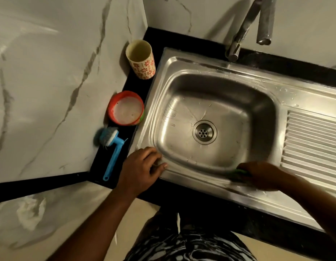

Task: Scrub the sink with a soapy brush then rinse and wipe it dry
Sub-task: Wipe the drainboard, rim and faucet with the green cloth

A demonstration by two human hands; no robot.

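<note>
Steel sink [238,72] sits in a black table [201,200], its basin wet and streaked, with drops on the far rim. Take the drain [204,132] as the middle of the dial.

At 8 o'clock the left hand [142,166] rests on the sink's near-left corner. Its grip is loose and apart, and it holds nothing. The fingertips touch the rim at the edge of the basin.

Between 4 and 5 o'clock the right hand [261,176] lies on the near rim. Its grip is clamped down over a green cloth [238,172]. The cloth is pressed to the steel right where the rim drops into the basin. Hand and cloth are both blurred, so how the cloth is folded cannot be told.

A blue brush [111,151] lies flat on the table at about 9 o'clock, just outside the sink, apart from both hands. Its bristle head is toward the wall and its handle points to the table's near edge.

At 10 o'clock, just beside the brush head, stands a red bowl [125,108] of cloudy whitish liquid. Farther along at 11 o'clock is an upright cream cup [140,59] with red flowers.

A chrome tap [248,25] rises from behind the sink at 1 o'clock. The ribbed drainboard [314,144] runs off at 3 o'clock. Veined marble wall [59,72] closes the left side.
</note>
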